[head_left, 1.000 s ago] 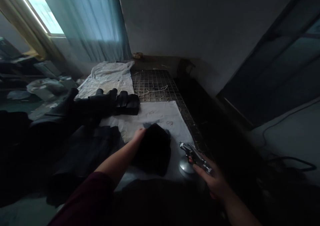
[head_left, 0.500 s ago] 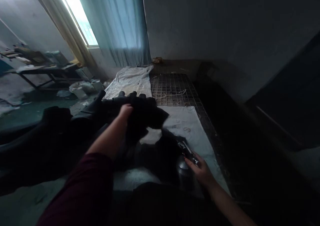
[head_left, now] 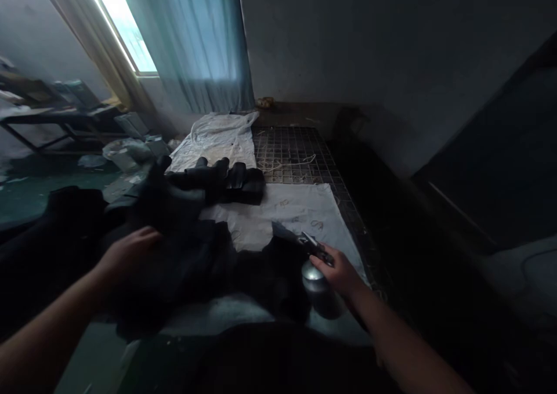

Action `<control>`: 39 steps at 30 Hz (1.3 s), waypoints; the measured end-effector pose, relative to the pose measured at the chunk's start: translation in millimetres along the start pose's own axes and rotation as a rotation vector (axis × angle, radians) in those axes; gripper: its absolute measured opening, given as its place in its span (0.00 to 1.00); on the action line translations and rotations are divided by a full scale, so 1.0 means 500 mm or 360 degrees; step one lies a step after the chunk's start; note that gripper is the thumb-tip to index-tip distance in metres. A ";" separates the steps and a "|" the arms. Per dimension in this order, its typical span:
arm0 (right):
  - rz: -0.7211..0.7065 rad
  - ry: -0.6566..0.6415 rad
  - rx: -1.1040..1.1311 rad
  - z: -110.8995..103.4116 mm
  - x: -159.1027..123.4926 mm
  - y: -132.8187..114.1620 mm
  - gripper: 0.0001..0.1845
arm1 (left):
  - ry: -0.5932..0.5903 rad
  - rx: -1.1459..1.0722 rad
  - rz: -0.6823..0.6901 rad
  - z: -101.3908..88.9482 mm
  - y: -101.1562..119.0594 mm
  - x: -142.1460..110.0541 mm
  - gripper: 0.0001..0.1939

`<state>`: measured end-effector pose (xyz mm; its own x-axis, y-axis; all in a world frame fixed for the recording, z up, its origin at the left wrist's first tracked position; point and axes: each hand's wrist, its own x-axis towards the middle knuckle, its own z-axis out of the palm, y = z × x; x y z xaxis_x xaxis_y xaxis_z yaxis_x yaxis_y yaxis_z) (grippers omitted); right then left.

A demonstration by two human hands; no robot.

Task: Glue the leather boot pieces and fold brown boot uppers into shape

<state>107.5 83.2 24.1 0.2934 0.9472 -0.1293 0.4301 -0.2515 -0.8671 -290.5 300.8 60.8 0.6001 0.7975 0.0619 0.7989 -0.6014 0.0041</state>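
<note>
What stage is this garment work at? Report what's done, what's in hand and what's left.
Looks done: dark folded pieces lie stacked at the far side of the white cloth. In hand: the right hand grips a metal spray gun with its cup, and the left hand rests on a dark garment spread in front. Left: dark fabric is heaped to the left; how much of it, the dim light hides.

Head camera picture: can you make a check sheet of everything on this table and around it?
Surface: white cloth over a metal grid table.
Job's things: spray gun with metal cup; dark garment.
Clutter: pile of dark pieces; white string.
Hands: left hand rests on the garment; right hand grips the spray gun.
Cables: nothing seen.
Surroundings: window, curtain, messy bench.
</note>
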 end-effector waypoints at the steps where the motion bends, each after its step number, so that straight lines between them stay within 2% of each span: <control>1: -0.0018 -0.0015 -0.0018 0.002 0.005 -0.005 0.19 | -0.0135 -0.0029 -0.0010 0.029 -0.003 -0.028 0.17; 3: -0.0017 -0.0016 -0.0066 0.003 0.010 -0.010 0.20 | -0.0247 -0.0034 -0.0030 0.069 -0.004 -0.074 0.17; 5: 0.0040 0.0020 -0.0126 -0.005 0.007 -0.007 0.21 | -0.0258 -0.0025 -0.0071 0.084 -0.002 -0.105 0.18; 8: 0.0163 0.0113 -0.0221 -0.032 -0.012 0.013 0.21 | -0.0259 -0.0026 -0.0104 0.079 0.002 -0.125 0.23; 12: 0.0273 0.0171 -0.0276 -0.075 -0.063 0.045 0.22 | -0.0215 -0.0027 -0.0093 0.064 0.014 -0.115 0.25; 15: 0.0247 0.0004 -0.0214 -0.095 -0.112 0.050 0.22 | -0.0181 -0.0058 -0.0024 0.066 0.036 -0.095 0.24; 20: 0.0273 -0.0274 -0.0132 -0.104 -0.188 0.026 0.22 | -0.0145 -0.0020 0.0169 0.077 0.084 -0.068 0.21; 25: 0.0287 -0.0516 -0.0139 -0.109 -0.232 0.015 0.26 | -0.0183 0.0030 0.0342 0.070 0.111 -0.066 0.19; 27: 0.0290 -0.0522 -0.0170 -0.111 -0.239 0.022 0.25 | -0.0171 0.0025 0.0326 0.065 0.115 -0.074 0.18; 31: 0.0278 -0.0205 -0.0277 -0.115 -0.234 0.041 0.26 | -0.0145 0.0039 0.0267 0.060 0.115 -0.098 0.19; 33: 0.0211 -0.0146 -0.0339 -0.113 -0.222 0.040 0.26 | -0.0148 0.0035 0.0256 0.058 0.114 -0.112 0.20; 39: -0.0131 -0.0582 -0.0450 -0.068 -0.162 -0.022 0.25 | -0.0134 -0.0036 0.0188 0.052 0.115 -0.158 0.21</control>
<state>108.2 2.7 60.7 -0.0500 0.9614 -0.2707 0.6698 -0.1688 -0.7231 -290.8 204.6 30.2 0.6921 0.7215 -0.0205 0.7218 -0.6917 0.0242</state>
